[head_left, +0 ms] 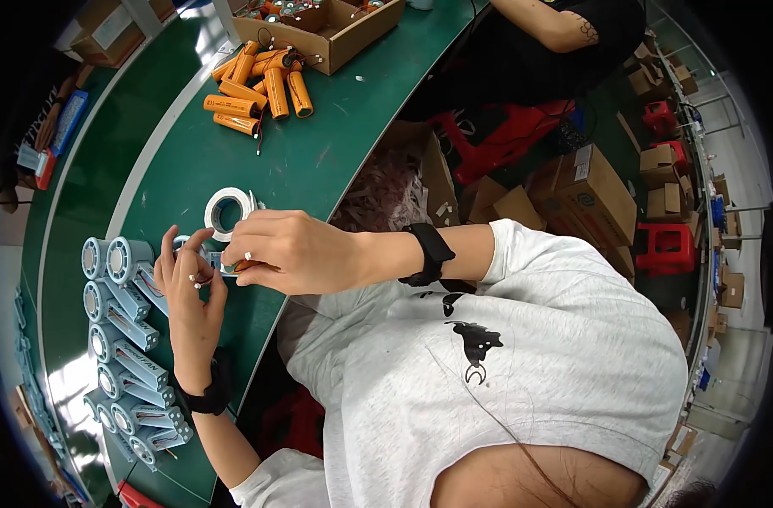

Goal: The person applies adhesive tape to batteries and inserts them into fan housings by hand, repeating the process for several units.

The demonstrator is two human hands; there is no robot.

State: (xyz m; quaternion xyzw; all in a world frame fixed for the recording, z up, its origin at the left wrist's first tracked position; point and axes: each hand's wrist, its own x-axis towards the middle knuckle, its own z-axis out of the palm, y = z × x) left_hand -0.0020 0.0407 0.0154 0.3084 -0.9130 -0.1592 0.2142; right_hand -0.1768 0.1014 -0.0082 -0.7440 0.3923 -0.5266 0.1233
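Note:
Both my hands meet over the green bench, around a partly hidden light-blue handheld fan (216,257). The fingers of my left hand (191,296) close on its near side, with a small wire connector (200,284) by the thumb. My right hand (289,252) comes in from the right, fingertips pinched together. Beneath them shows a sliver of an orange battery (241,266); how it sits against the fan is hidden. Just beyond the right fingers lies a roll of white tape (224,201). Several light-blue fan housings (125,320) lie in rows left of my left hand.
Loose orange wired batteries (234,105) lie in a heap farther up the bench (297,161), beside a cardboard box (342,44) holding more parts. A box of paper scraps (386,195) stands off the bench's right edge. Another person's arm (547,25) is at upper right.

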